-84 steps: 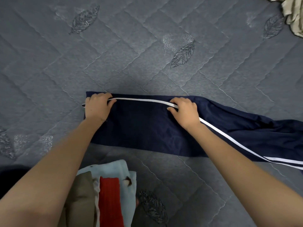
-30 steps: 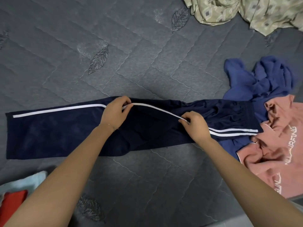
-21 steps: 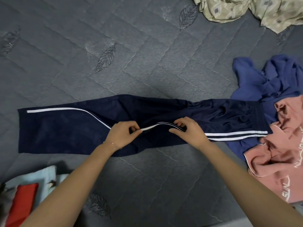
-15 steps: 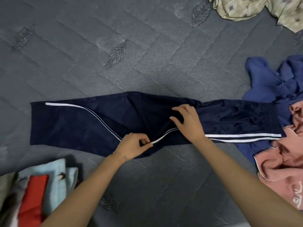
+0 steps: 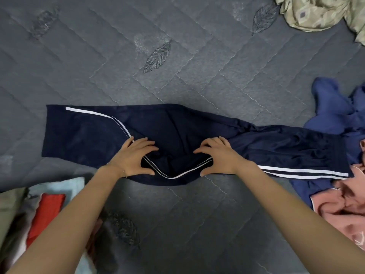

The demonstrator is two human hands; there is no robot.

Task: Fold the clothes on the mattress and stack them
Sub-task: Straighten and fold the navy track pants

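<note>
Navy track pants (image 5: 83,139) with white side stripes lie lengthwise across the grey quilted mattress (image 5: 177,46), cuffs at the left, waistband at the right. My left hand (image 5: 134,157) and my right hand (image 5: 219,157) rest flat on the middle of the pants, fingers spread, pressing the fabric down. Between them the white stripe sags toward me in a curve along the near edge. A stack of folded clothes (image 5: 49,204), light blue, red and olive, sits at the lower left.
Unfolded clothes lie at the right: a blue garment (image 5: 335,113) and a pink printed top (image 5: 343,204), both touching the pants' waistband end. A beige patterned garment (image 5: 316,12) is crumpled at the top right.
Both hands pulled the striped upper edge of the pants toward me, then let go of the pinch and flattened on the fabric. The view shifted left, showing more of the folded stack.
</note>
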